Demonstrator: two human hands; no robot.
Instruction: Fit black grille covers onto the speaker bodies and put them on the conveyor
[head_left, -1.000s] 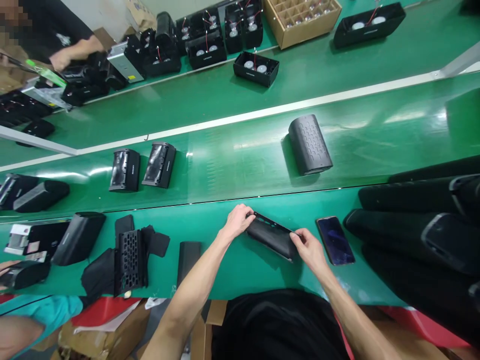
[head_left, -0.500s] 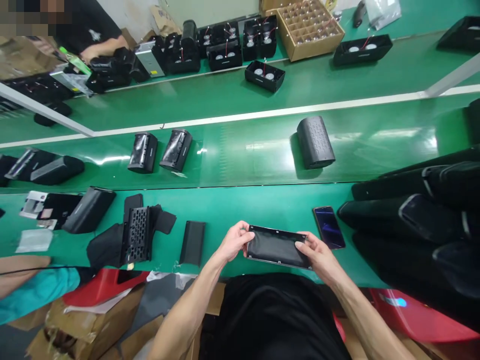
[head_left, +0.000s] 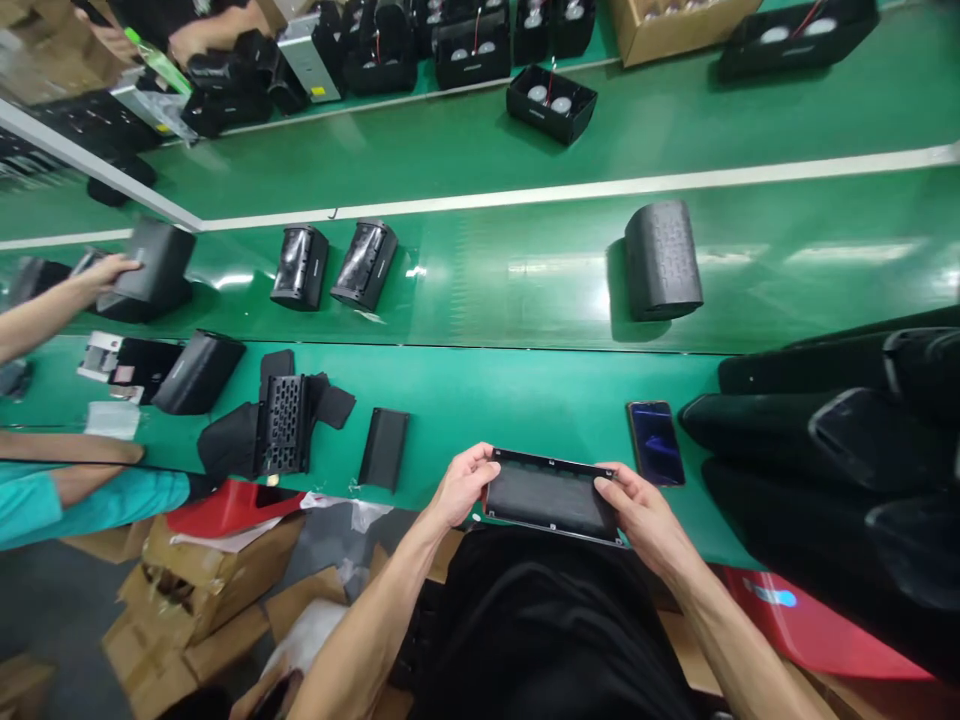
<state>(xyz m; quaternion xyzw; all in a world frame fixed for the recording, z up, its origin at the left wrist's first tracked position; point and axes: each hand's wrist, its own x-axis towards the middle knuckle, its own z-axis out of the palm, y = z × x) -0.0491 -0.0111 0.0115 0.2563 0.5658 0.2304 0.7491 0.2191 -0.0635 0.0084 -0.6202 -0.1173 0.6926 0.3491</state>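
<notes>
A black rectangular speaker grille panel (head_left: 553,495), with small clips along its long edges, is held level over the front edge of the green bench. My left hand (head_left: 466,486) pinches its left end, thumb on top. The right end is gripped by my right hand (head_left: 637,505), its thumb pressed on the near face. The fingers under the panel are hidden. A phone (head_left: 657,443) lies just beyond my right hand. To the left of my left hand rests another black panel (head_left: 385,449), beside a perforated black grille frame (head_left: 286,424) lying on dark cloth-like pieces.
On the belt stand a black speaker housing (head_left: 663,260) and two glossy-fronted housings (head_left: 299,267), (head_left: 365,264). Large black cases (head_left: 787,430) crowd the right side. At the left, a co-worker's hand (head_left: 112,270) holds a dark housing (head_left: 154,265). Open speaker boxes (head_left: 551,104) sit across the belt.
The view has tilted downward. Both hands still hold the panel in nearly the same place. A co-worker's arm has come in at the left and grasped a housing on the belt.
</notes>
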